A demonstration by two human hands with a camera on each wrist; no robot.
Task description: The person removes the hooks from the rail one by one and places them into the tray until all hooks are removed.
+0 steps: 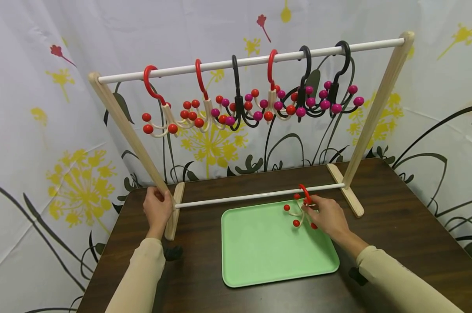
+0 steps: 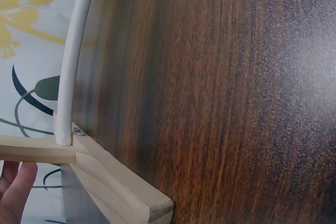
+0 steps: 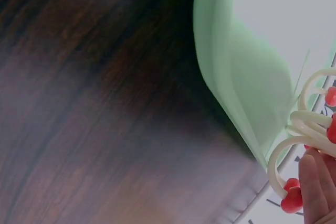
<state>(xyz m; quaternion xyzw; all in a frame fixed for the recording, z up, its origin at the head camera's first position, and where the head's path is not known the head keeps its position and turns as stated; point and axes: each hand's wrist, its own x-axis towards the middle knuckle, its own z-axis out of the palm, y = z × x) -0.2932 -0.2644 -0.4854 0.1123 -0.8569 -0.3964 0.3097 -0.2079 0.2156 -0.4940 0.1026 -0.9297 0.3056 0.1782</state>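
Fingers (image 2: 21,187) of my left grip (image 1: 157,211) clasp the lower end of the rack's left post (image 1: 131,138), near its wooden foot (image 1: 177,217). Rightward along the upper rail (image 1: 251,61), I see six hangers (image 1: 237,82) with red or black hooks, tipped with red or magenta balls. Below the lower rail (image 1: 239,198), a green tray (image 1: 267,248) lies on the table (image 1: 196,269). My right grip (image 1: 329,215) pinches a seventh hanger (image 1: 306,194) beneath its red hook; its cream arms spread mostly left of and below my fingertips, over the tray's far right part. I can't tell whether that hook touches the lower rail. Farthest right stands the right post (image 1: 376,111).
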